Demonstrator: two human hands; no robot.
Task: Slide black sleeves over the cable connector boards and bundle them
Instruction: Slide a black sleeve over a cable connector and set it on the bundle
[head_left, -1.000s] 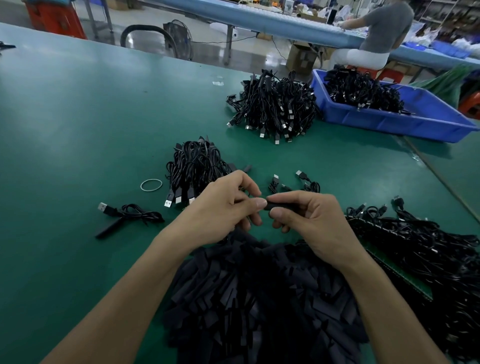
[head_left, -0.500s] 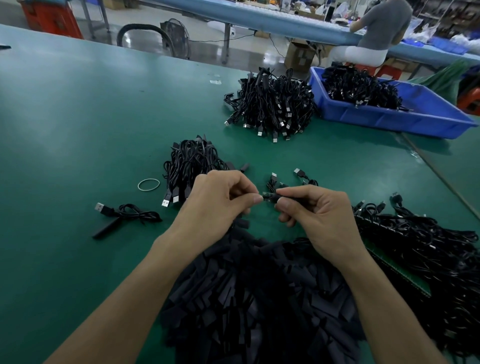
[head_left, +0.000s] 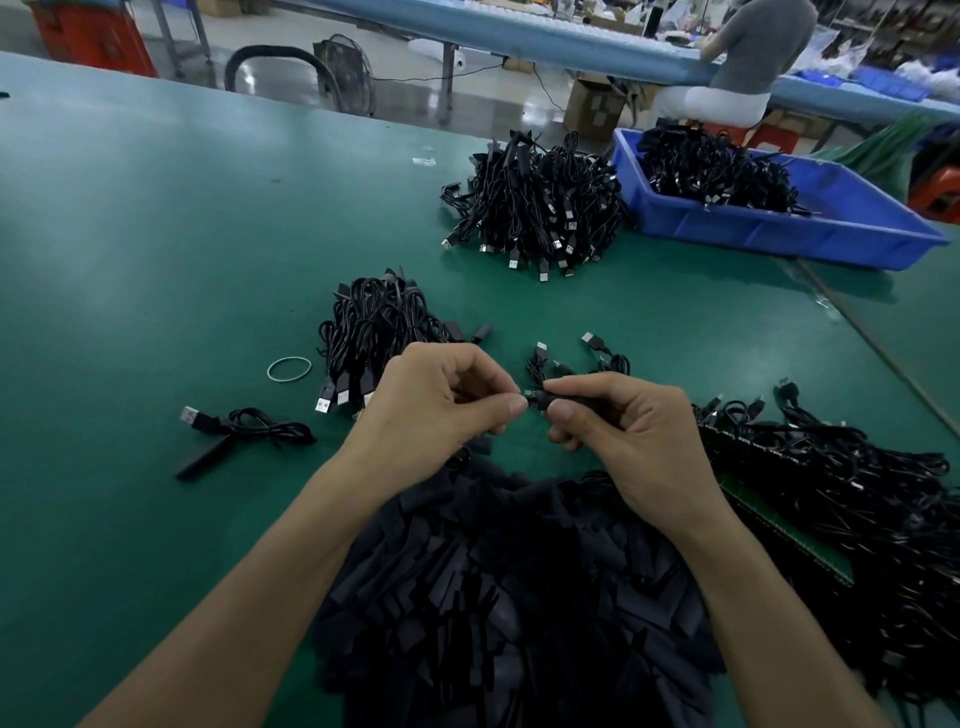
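Two hands meet above the desk's (head_left: 156, 260) near edge. The right hand (head_left: 623, 431) pinches a black sleeve (head_left: 569, 401) between thumb and forefinger, while the left hand (head_left: 441, 410), fingers curled, nips the connector end (head_left: 529, 395) at its mouth, likely to guide it in. Loose sleeves (head_left: 519, 597) heap beneath, within reach. A bundle (head_left: 374, 332) and a rubber band (head_left: 289, 369) wait to the left, and unsleeved cables (head_left: 831, 483) lie toward the right edge.

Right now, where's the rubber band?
Head view, left of centre: the rubber band lies on the green table, just left of the small cable bundle and beyond the lone cable.
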